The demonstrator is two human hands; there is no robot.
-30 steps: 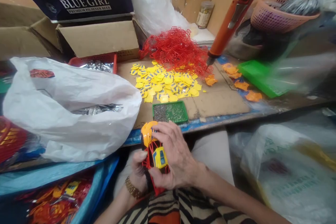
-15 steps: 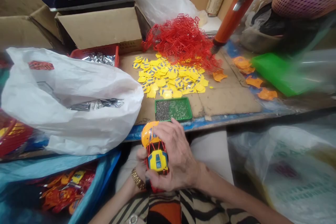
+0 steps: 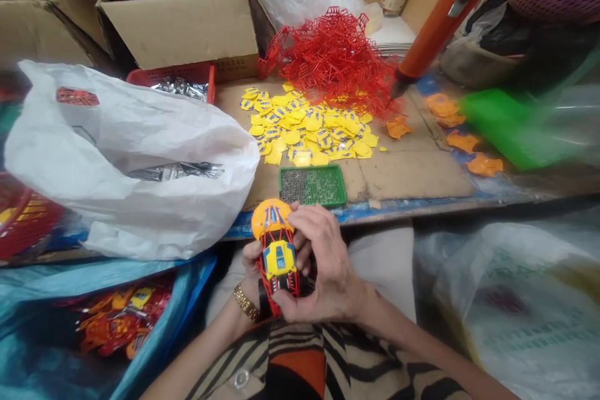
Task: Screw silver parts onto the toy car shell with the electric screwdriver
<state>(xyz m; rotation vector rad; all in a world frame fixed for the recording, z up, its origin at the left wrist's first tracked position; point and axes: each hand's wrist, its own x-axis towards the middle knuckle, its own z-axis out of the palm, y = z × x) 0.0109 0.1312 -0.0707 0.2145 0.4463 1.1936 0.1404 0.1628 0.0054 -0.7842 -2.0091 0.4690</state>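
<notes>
L grip (image 3: pixel 251 276) & R grip (image 3: pixel 335 272) both closed on toy car (image 3: pixel 280 257); prob. light, stiff, slick; hold sides, spare thin red struts (image 3: pixel 296 285).

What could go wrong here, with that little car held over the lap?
The toy car could slip onto the lap if the left hand or right hand loosens. A knock might spill the tiny metal pieces from the green tray near the table edge. The orange tool's tip, close to the red tangle, might snag it.
</notes>
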